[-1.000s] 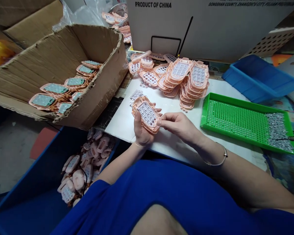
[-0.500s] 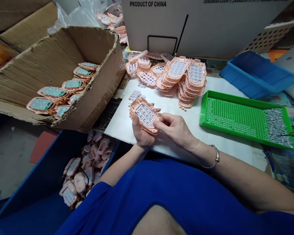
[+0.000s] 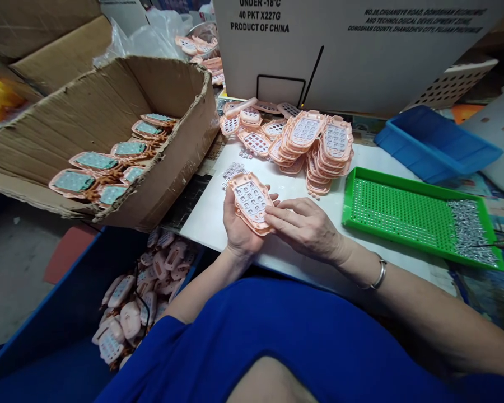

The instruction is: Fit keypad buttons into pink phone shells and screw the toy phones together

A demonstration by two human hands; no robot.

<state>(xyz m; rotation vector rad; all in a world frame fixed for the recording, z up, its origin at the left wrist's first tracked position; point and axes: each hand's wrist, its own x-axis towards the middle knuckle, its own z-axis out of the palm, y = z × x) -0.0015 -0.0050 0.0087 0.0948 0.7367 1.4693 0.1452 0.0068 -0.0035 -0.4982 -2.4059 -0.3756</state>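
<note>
At the far left a torn cardboard box [image 3: 109, 140] lies tipped on its side with rows of pink shells bearing teal keypads [image 3: 96, 162] laid inside, and below it a blue bin [image 3: 67, 313] holds a loose heap of finished pink pieces [image 3: 138, 302]. Moving right onto the white tabletop [image 3: 205, 218], the left hand [image 3: 237, 226] cradles a pink phone shell [image 3: 251, 201] from beneath, keypad side up and tilted slightly toward the camera; its fingers are curled partway closed around the shell's far edge and its thumb lies along the near left edge, so the shell is held off the table, just above its front edge. A small cluster of grey key pieces [image 3: 234, 169] lies on the table just beyond it. The right hand [image 3: 306, 226] comes in from the right with its fingers nearly flat and close together, the fingertips [image 3: 273, 215] resting on the lower right rim of the shell; whether anything small is pinched beneath them cannot be told. The step looks like seating or pressing the grey key mat into the shell, and it would go best with the left hand keeping the shell level and steady while the right presses evenly along the rim, so that no key sits crooked in its hole. Farther right stand stacks of pink shells [image 3: 319, 143], then a green perforated tray [image 3: 403, 210] with small metal parts [image 3: 470, 229] piled at its right end, and a blue tray [image 3: 437, 143] behind it
</note>
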